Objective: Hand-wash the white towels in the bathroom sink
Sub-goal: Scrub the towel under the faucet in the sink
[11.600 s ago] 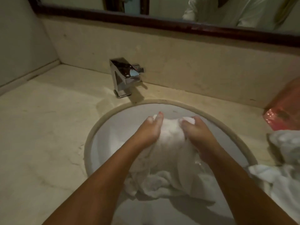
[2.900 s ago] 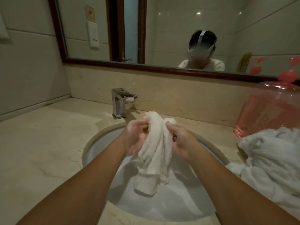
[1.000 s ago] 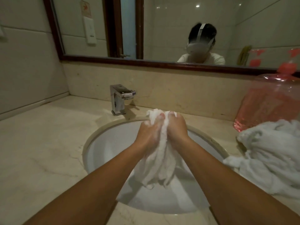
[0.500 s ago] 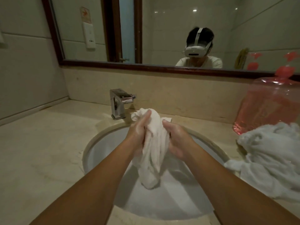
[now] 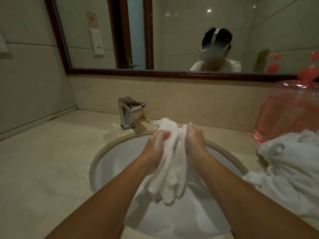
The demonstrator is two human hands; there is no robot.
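L grip (image 5: 158,147) + R grip (image 5: 194,144) both clenched on towel (image 5: 170,169) top, over sink (image 5: 103,152). Risk: wet cloth slips out, or tail swings past rim, soaks table (image 5: 43,169).

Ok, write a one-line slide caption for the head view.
Left hand and right hand grip a bunched white towel over the sink; more towels lie heaped on the counter.

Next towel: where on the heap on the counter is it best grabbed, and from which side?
Probably the loose flap jutting from the heap toward the sink, pinched by the right hand from the sink side: it lies free; the rest is bunched.
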